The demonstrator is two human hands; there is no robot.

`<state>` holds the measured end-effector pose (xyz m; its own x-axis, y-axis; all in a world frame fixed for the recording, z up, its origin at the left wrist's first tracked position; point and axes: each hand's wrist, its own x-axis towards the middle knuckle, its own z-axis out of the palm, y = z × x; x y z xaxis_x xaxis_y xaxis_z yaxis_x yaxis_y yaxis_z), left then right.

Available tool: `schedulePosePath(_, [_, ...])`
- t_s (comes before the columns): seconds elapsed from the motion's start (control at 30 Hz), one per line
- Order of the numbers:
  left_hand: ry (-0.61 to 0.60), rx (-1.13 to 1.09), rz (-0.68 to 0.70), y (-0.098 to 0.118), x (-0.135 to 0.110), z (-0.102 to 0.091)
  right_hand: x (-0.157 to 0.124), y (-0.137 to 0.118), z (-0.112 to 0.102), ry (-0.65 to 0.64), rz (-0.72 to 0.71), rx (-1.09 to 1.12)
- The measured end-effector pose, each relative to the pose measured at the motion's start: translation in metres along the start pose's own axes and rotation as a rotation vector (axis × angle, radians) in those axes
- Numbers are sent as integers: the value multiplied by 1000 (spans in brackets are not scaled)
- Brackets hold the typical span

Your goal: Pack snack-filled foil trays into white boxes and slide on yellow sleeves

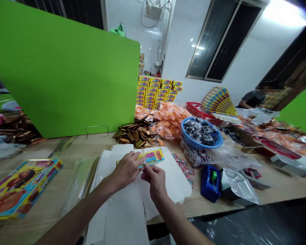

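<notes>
With the left hand (126, 170) lying over the flap (153, 156), its grip unclear, the right hand (155, 178), pinched on the near edge, should crease evenly.

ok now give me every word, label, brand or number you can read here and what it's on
No text can be quoted with certainty.
Yellow printed panel at the left hand: pink and blue characters, too small and blurred to read.
Stacked yellow boxes: pink and blue lettering, too small.
Red printed sachets: print too small.
Fanned yellow cartons: any print too blurred.
</notes>
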<state>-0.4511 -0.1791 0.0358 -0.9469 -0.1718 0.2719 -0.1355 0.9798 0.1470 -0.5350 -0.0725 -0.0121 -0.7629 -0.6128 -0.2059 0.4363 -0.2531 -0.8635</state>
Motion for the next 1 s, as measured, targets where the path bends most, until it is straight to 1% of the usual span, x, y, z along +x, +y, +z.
schedulePosePath(0.1, [-12,-57,-18,-2,2,-4,2,6,-2,-15,28,-16])
schedulePosePath(0.2, [-34,-131,-88,-1,11,-10,1,2,-9,-94,47,-8])
schedulePosePath(0.27, [-50,-94,-179,1,19,-12,3,-1,-12,-141,65,5])
schedulePosePath(0.33, [-73,-6,-249,3,26,-10,6,-3,-13,-164,104,19])
schedulePosePath(0.4, [-83,67,-247,3,29,-6,11,-5,-13,-179,180,57])
schedulePosePath(0.53, [-101,143,-147,-1,27,2,16,-7,-16,-197,418,232])
schedulePosePath(0.6, [-121,163,-154,2,27,1,13,-5,-22,-167,532,292])
schedulePosePath(0.67, [-145,171,-187,11,28,-2,7,2,-33,-110,603,311])
schedulePosePath(0.73, [-180,178,-200,21,31,-9,1,11,-46,-77,633,307])
schedulePosePath(0.77, [-198,188,-184,23,32,-14,-1,15,-53,-75,642,295])
schedulePosePath(0.83, [-178,243,-185,21,30,-28,-3,21,-64,-128,650,253])
schedulePosePath(0.87, [-164,273,-215,16,25,-38,-3,22,-68,-164,650,217])
schedulePosePath(0.93, [-132,346,-360,-2,5,-61,-3,22,-73,-227,652,148])
schedulePosePath(0.97, [-128,389,-469,-15,-8,-74,-4,21,-73,-248,658,127])
schedulePosePath(1.0, [-95,464,-580,-30,-23,-86,-5,20,-74,-261,669,118])
